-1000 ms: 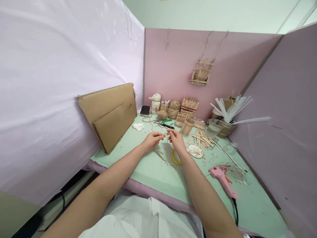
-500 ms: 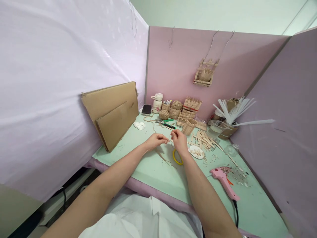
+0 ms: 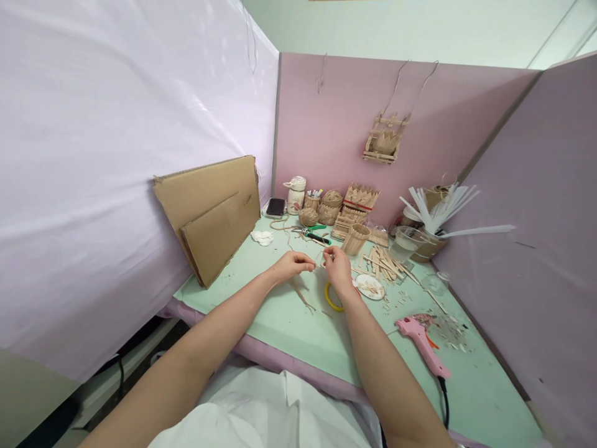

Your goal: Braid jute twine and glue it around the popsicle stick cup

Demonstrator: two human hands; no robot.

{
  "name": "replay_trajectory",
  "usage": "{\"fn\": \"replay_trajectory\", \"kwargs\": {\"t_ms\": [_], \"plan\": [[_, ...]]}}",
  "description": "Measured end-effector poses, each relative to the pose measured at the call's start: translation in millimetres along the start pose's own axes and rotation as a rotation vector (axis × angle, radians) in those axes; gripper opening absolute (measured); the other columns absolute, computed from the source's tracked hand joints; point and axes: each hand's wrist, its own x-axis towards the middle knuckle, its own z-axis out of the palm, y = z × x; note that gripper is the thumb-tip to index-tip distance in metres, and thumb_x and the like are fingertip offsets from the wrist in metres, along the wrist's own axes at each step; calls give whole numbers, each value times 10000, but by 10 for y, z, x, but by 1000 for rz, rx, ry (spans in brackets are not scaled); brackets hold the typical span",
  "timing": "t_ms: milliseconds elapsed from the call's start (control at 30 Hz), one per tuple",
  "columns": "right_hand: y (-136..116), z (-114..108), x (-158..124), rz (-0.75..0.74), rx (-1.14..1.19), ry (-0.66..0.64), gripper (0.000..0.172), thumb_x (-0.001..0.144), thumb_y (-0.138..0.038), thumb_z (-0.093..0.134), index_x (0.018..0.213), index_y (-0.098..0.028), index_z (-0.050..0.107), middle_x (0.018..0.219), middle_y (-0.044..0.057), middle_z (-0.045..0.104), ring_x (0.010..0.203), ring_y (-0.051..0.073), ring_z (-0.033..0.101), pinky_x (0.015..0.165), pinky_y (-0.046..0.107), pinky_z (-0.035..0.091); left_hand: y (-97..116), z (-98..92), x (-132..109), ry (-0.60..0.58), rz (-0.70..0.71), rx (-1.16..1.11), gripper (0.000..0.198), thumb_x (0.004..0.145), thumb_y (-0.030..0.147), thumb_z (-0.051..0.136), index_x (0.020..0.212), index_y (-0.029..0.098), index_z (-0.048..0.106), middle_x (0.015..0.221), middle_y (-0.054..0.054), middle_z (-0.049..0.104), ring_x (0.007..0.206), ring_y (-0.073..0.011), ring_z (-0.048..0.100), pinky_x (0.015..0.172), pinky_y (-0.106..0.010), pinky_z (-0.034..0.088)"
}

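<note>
Two bare hands are held above the green table (image 3: 280,330), just apart, with their fingertips turned toward each other. By the left hand (image 3: 293,266), one thin strand (image 3: 321,265) is pinched between thumb and fingers; by the right hand (image 3: 337,266), the same strand appears to be pinched, though its fingertips are partly hidden. The strand is thus placed between the two hands, over the middle of the table. Below the left hand, a few loose twine fibres (image 3: 303,295) are strewn. One yellow ring (image 3: 328,300) is partly covered by the right forearm.

Beyond the hands, two balls of twine are seen: one ball (image 3: 308,216) is set on the table, the other (image 3: 332,199) in a stick pot. One stick cup (image 3: 356,239) is stood upright near the right hand. To the right, one white plate (image 3: 370,287) is filled with small pieces, beside a pile of sticks (image 3: 382,261) too jumbled to be counted. One pink glue gun (image 3: 422,342) is laid farther right.
</note>
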Motion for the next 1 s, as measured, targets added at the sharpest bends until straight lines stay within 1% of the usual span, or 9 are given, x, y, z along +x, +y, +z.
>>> {"fn": "replay_trajectory", "kwargs": {"t_ms": [100, 200, 267, 467, 567, 633, 700, 867, 1000], "plan": [[-3, 3, -19, -46, -26, 23, 292, 748, -237, 478, 1028, -176, 536, 1095, 122, 512, 744, 187, 561, 770, 370, 428, -9, -9, 33, 199, 51, 16, 235, 611, 321, 728, 751, 133, 711, 825, -80, 712, 779, -162, 609, 753, -284, 451], [-60, 2, -47, -143, -9, -16, 207, 775, -198, 442, 959, -185, 535, 1027, 96, 510, 799, 188, 561, 784, 370, 442, -39, -35, 62, 332, 87, 58, 233, 638, 317, 697, 776, 130, 712, 843, -90, 711, 789, -173, 614, 761, -301, 464], [-117, -2, -71, -235, 14, -53, 174, 780, -171, 436, 917, -196, 538, 976, 77, 519, 847, 192, 550, 788, 360, 451, -61, -48, 73, 358, 107, 90, 229, 652, 317, 682, 782, 131, 713, 853, -93, 712, 791, -176, 618, 759, -304, 470], [-238, -18, -136, -441, 1, -148, 319, 777, -111, 434, 1043, -236, 556, 1112, 87, 478, 961, 198, 528, 805, 354, 461, -70, -28, 59, 347, 134, 197, 209, 674, 310, 658, 774, 137, 716, 813, -82, 712, 765, -179, 621, 735, -295, 471], [-242, -9, -146, -468, -36, -139, 217, 814, -158, 455, 957, -229, 601, 1051, 84, 503, 959, 205, 523, 816, 354, 445, -70, -18, 50, 336, 129, 230, 211, 685, 306, 649, 788, 137, 722, 801, -76, 712, 751, -177, 621, 721, -288, 465], [-233, 0, -143, -449, -30, -118, 158, 846, -218, 459, 865, -217, 615, 971, 76, 537, 898, 197, 531, 797, 344, 437, -84, -18, 52, 315, 133, 240, 213, 689, 306, 646, 797, 140, 726, 814, -74, 713, 762, -175, 620, 725, -284, 463], [-223, 8, -135, -396, 9, -95, 178, 860, -265, 454, 794, -211, 611, 890, 63, 568, 851, 191, 536, 768, 330, 430, -107, -20, 58, 285, 136, 243, 214, 690, 305, 641, 796, 140, 727, 804, -69, 712, 757, -170, 615, 726, -280, 463], [-220, 21, -97, -110, 165, -68, 171, 791, -316, 497, 731, -194, 601, 783, 37, 625, 778, 182, 549, 738, 314, 416, -135, -12, 63, 207, 131, 224, 223, 683, 318, 641, 792, 142, 724, 772, -58, 705, 733, -158, 605, 727, -279, 467], [-217, 28, -57, 63, 258, -124, 214, 742, -377, 517, 698, -181, 591, 699, 22, 626, 666, 162, 536, 666, 293, 413, -118, 1, 54, 167, 103, 166, 257, 655, 350, 677, 783, 132, 720, 761, -65, 700, 724, -163, 604, 719, -289, 470]]}}
